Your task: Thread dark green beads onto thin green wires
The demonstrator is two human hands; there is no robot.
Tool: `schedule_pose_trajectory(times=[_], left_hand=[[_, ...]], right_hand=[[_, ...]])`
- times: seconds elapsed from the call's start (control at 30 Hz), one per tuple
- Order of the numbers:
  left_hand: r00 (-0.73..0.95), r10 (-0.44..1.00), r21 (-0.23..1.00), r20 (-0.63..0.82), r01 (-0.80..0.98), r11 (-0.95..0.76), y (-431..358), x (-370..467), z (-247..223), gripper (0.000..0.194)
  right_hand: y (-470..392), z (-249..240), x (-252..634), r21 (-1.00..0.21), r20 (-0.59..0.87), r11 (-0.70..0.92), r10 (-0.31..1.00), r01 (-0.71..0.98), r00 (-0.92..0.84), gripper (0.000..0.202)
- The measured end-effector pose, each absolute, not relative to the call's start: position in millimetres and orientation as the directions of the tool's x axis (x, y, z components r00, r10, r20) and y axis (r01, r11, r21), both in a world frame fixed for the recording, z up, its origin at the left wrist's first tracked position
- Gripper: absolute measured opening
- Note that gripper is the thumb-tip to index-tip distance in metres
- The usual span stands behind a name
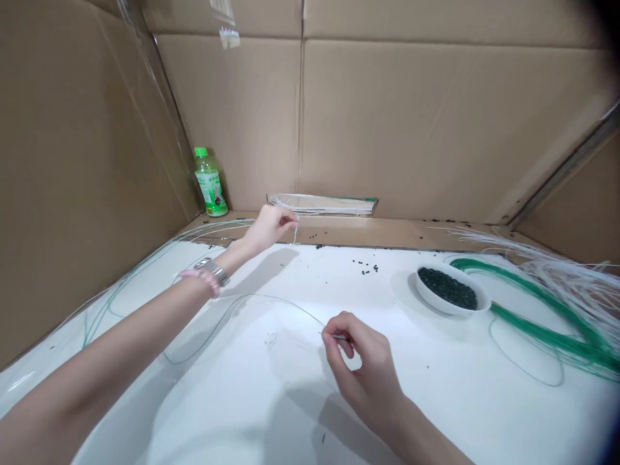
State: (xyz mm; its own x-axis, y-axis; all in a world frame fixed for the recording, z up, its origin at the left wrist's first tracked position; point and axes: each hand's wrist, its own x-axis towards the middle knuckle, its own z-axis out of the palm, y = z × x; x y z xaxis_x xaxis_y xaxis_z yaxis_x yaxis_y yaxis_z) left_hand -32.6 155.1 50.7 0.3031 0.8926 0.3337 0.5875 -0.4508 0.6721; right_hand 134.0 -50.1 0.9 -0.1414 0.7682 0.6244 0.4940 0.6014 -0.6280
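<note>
My right hand (365,358) pinches the end of a thin green wire (285,300) between thumb and fingertips, above the white tabletop (232,400). From there the wire arcs to the left and loops back under my left forearm. Farther off, my left hand (274,227) is closed in a pinch in front of a slot (334,205) in the cardboard wall, where white and green strands lie. A short pale strand (296,234) hangs from its fingertips. A few small black beads (365,268) are scattered on the table between the hands and the wall.
At the right stands a white bowl (453,309) of small black pieces, beside a bundle of green wires (542,339) and a spread of white strands (547,255). A green-capped bottle (210,187) is in the left corner. Loose wires (130,278) run along the left cardboard wall.
</note>
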Motion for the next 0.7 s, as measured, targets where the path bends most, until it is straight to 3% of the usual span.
schedule_pose_trajectory(times=[0.17,0.4,0.57,0.7], left_hand=[[0.387,0.908,0.518,0.158,0.751,-0.41,218,-4,13,0.028],[0.456,0.886,0.39,0.09,0.802,-0.452,234,18,3,0.031],[0.602,0.778,0.313,0.18,0.714,-0.626,219,48,36,0.03],[0.83,0.515,0.248,0.213,0.464,-0.851,162,128,56,0.025]], right_hand=[[-47,-4,131,-0.63,0.655,0.635,0.744,0.447,-0.133,0.012],[-41,-10,132,-0.639,0.674,0.647,0.731,0.415,-0.102,0.009],[-41,-13,129,-0.639,0.676,0.648,0.73,0.415,-0.1,0.008],[-40,-19,126,-0.635,0.639,0.63,0.753,0.447,-0.153,0.006]])
